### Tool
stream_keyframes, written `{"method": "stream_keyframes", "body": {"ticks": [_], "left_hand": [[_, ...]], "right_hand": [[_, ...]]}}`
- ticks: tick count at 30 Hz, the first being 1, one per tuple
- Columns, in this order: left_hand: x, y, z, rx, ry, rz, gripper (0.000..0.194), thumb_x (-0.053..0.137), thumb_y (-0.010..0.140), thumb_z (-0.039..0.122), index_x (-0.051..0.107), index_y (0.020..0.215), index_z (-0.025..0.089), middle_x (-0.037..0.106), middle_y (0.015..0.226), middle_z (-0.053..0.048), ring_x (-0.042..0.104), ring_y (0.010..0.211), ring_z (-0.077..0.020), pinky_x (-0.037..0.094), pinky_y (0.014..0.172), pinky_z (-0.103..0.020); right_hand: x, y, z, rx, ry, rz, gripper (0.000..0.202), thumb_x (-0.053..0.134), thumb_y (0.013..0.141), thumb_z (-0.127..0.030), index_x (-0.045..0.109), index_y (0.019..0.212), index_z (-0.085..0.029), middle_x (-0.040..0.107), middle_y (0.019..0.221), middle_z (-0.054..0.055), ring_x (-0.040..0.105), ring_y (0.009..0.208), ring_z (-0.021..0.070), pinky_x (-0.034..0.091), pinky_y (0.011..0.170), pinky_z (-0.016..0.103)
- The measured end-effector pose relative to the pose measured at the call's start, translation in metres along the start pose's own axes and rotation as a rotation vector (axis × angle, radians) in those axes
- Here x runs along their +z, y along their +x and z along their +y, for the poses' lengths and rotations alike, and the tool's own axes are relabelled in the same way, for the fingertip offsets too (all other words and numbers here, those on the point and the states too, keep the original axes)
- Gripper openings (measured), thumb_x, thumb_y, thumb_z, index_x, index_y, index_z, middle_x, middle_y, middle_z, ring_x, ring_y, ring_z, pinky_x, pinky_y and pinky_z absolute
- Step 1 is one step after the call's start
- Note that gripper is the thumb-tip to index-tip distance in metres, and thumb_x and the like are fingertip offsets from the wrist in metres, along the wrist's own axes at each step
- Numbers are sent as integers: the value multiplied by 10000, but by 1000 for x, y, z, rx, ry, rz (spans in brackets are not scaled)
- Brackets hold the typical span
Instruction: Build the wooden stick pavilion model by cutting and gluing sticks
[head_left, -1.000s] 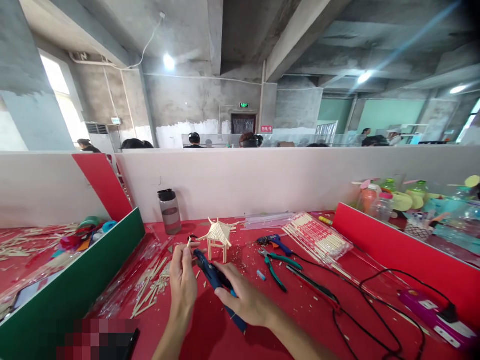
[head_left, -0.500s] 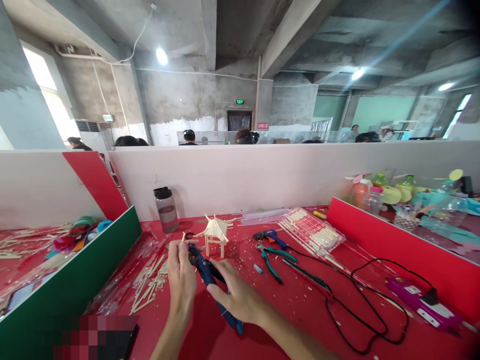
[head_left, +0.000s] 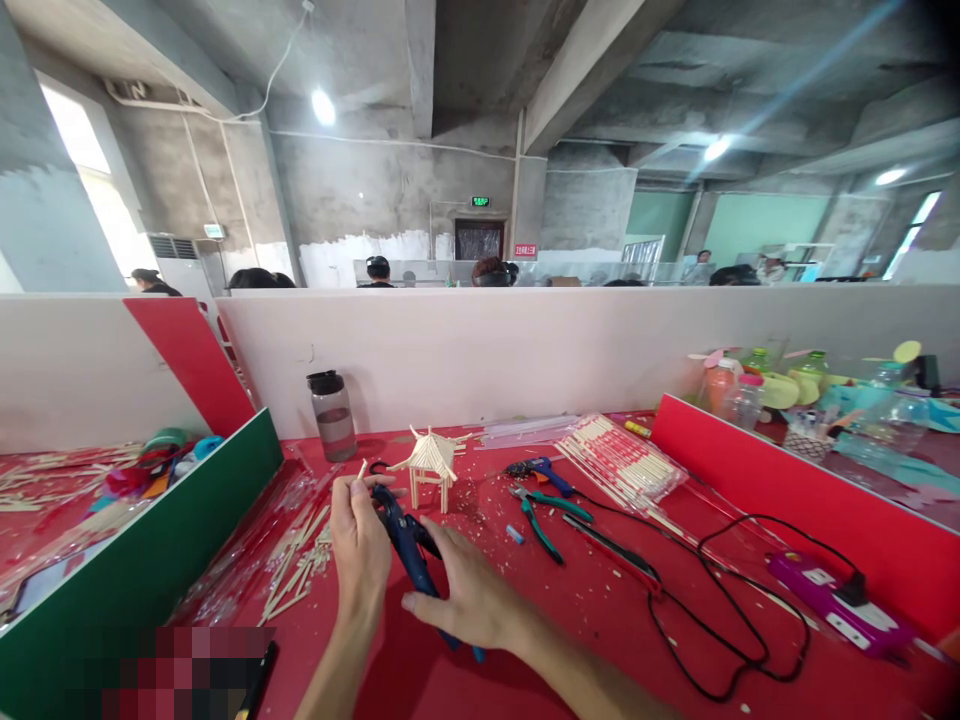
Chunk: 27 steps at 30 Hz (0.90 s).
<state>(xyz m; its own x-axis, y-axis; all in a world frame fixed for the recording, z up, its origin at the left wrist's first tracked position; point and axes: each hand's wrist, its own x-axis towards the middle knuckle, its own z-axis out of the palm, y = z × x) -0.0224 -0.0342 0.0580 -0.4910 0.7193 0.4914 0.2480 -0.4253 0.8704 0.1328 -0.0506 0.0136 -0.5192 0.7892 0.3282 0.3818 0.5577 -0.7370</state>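
Observation:
My left hand (head_left: 358,540) is closed, pinching a short wooden stick (head_left: 361,470) between thumb and fingertips. In my right hand (head_left: 472,590) is a dark blue pair of hand shears (head_left: 409,550), its handles toward me and its head beside my left fingers. The shears' jaws are partly hidden by the left hand, so I cannot tell whether they touch the stick. Just beyond my hands, a small pavilion model (head_left: 432,468) of wooden sticks stands upright on the red tabletop (head_left: 525,620).
Right of the pavilion lie a blue glue gun (head_left: 547,472), green-handled pliers (head_left: 541,528), a red-and-black tool (head_left: 611,550) and packed sticks (head_left: 622,455). A black cord leads to a purple power strip (head_left: 840,605). Loose sticks (head_left: 292,575) and a water bottle (head_left: 332,418) are left.
My right thumb has shifted slightly left and the fingers sit a little looser around the shears. The left hand and stick stay almost in place, and the view has shifted slightly.

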Motion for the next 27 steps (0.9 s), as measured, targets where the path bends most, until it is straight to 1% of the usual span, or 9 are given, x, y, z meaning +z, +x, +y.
{"method": "stream_keyframes", "body": {"ticks": [2,5,7,9,12,16,20,23,27], "left_hand": [[-2,3,2,-11,-57,18,336,364,996,485,534,892,215,681,976,-45,645,732,-153,516,591,-236],[-7,8,1,9,-125,42,303,417,980,481,544,902,218,682,1028,-41,680,875,-173,553,731,-267],[-8,10,-2,25,-127,44,297,457,964,486,577,926,217,677,1027,-35,676,946,-183,550,824,-290],[-8,9,-6,33,-92,21,299,479,954,482,609,930,214,677,993,-30,668,941,-186,539,845,-293],[-5,5,-9,52,-19,-64,295,484,954,451,629,893,203,684,915,-30,657,888,-190,522,826,-291],[2,-2,-9,51,58,-210,303,490,948,419,642,835,182,696,840,-32,650,816,-193,504,796,-291],[7,-7,-7,15,29,-315,336,466,953,424,653,854,162,710,841,-44,658,815,-203,507,789,-299],[6,-7,-7,10,29,-383,343,465,950,425,645,831,158,707,828,-44,650,796,-200,502,782,-296],[3,-4,-11,19,77,-544,345,467,941,421,626,787,157,677,778,-37,613,763,-189,469,725,-271]], "right_hand": [[-7,2,-1,-24,5,33,657,705,852,-387,443,1436,-243,561,1386,120,523,1274,302,414,1076,446],[-26,5,-3,-69,29,62,435,564,954,-362,502,1362,-226,618,1299,104,578,1193,257,442,1037,405],[-43,5,-3,-55,24,46,401,522,975,-370,506,1348,-224,619,1299,104,584,1189,256,444,1036,413],[-58,2,0,-12,25,20,400,519,975,-384,509,1344,-230,622,1301,102,589,1194,263,450,1034,424],[-72,-4,9,-4,46,15,422,547,958,-380,512,1350,-227,614,1327,102,574,1230,270,434,1062,434],[-75,-10,17,30,105,41,432,566,947,-383,528,1343,-217,614,1336,105,572,1238,275,434,1069,435],[-77,-13,16,40,129,25,440,584,942,-393,536,1344,-220,611,1347,102,567,1241,276,428,1072,421],[-83,-15,13,39,149,11,423,580,945,-388,550,1334,-223,634,1315,90,586,1214,270,438,1055,408],[-93,-17,12,62,157,-38,433,584,943,-408,573,1327,-209,652,1296,83,600,1190,270,452,1024,384]]}}
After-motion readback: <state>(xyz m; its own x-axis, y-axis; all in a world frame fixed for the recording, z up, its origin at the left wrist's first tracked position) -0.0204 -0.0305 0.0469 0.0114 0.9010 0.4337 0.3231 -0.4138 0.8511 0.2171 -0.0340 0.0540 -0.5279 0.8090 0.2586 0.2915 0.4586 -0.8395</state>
